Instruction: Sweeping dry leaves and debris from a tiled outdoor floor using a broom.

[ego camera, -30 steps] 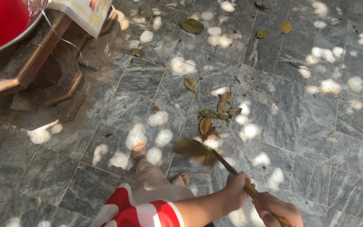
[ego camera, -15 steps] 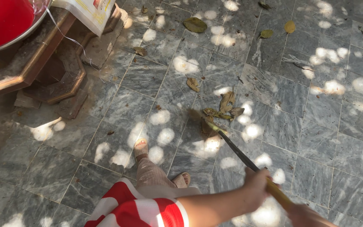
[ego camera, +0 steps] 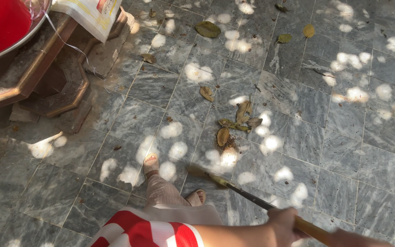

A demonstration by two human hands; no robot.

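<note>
Broom (ego camera: 234, 187) is held by both hands; left grip (ego camera: 282, 228) closed on the handle, right grip (ego camera: 357, 238) cut off, bristles blurred beyond.

Red short sleeve with white stripes (ego camera: 154, 231) over bare forearm; left hand (ego camera: 282, 226) bare, right hand (ego camera: 360, 238) mostly cut off at frame edge. Beige checked trousers (ego camera: 163, 194). Tan open-toe sandals (ego camera: 151, 161), toes showing.
</note>
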